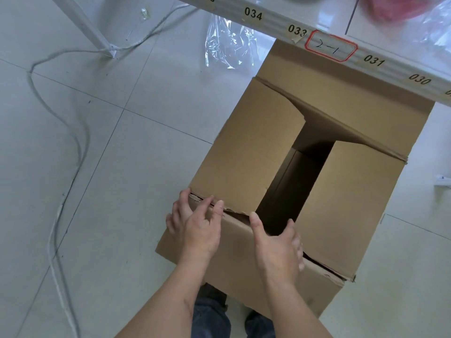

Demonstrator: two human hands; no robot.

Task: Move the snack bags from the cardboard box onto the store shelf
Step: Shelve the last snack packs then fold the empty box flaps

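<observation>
A large brown cardboard box stands on the tiled floor below me. Its two top flaps are partly folded in, leaving a dark gap in the middle. No snack bags show inside the gap. My left hand rests on the near left edge of the box with fingers spread, touching the torn rim. My right hand hovers over the near flap beside the gap, fingers apart, holding nothing. The white store shelf runs across the top right, edged with number labels and a red-outlined tag. A blurred red bag lies on it.
A crumpled clear plastic bag lies on the floor behind the box. A grey cable snakes across the tiles on the left. A white shelf leg stands at the upper left. My legs are just under the box's near side.
</observation>
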